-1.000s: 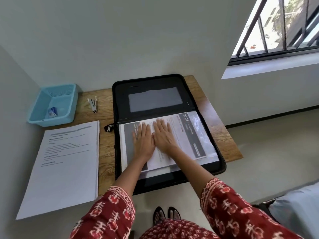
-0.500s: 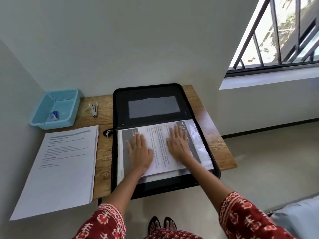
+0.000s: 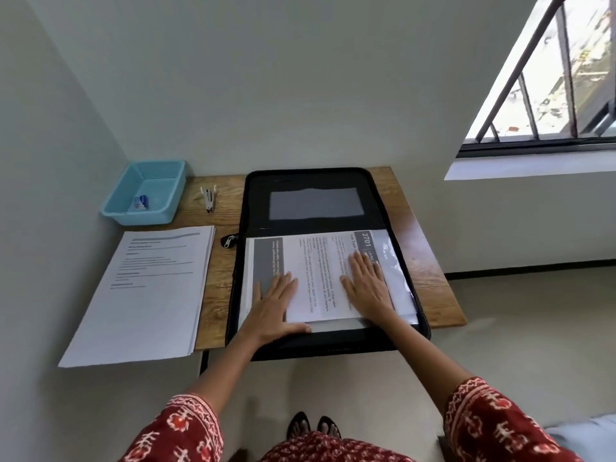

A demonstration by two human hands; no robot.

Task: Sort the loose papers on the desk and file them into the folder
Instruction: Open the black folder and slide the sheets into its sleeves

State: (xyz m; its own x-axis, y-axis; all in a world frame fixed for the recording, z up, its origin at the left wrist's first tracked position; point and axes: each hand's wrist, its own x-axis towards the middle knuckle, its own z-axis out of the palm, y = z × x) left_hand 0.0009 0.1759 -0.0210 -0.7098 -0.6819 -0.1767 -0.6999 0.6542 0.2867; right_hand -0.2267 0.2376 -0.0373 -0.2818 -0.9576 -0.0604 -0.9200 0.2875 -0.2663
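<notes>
A black zip folder [image 3: 403, 211] lies open on the wooden desk [image 3: 430, 288]. A printed sheet [image 3: 316, 271] lies inside a clear plastic sleeve [image 3: 396, 281] on its near half. My left hand [image 3: 275, 305] lies flat on the sheet's left part, thumb along the near edge. My right hand [image 3: 365, 285] presses flat on the sheet's right part. A stack of loose printed papers [image 3: 146, 295] sits on the desk left of the folder and overhangs the front edge.
A light blue plastic basket [image 3: 146, 195] with a small item inside stands at the desk's back left corner. A small stapler [image 3: 209, 199] lies beside it. Walls close in behind and to the left. A barred window is at the upper right.
Both hands have slid apart across the sheet, the left toward its left side and the right toward its right side. They lay side by side at the middle before.
</notes>
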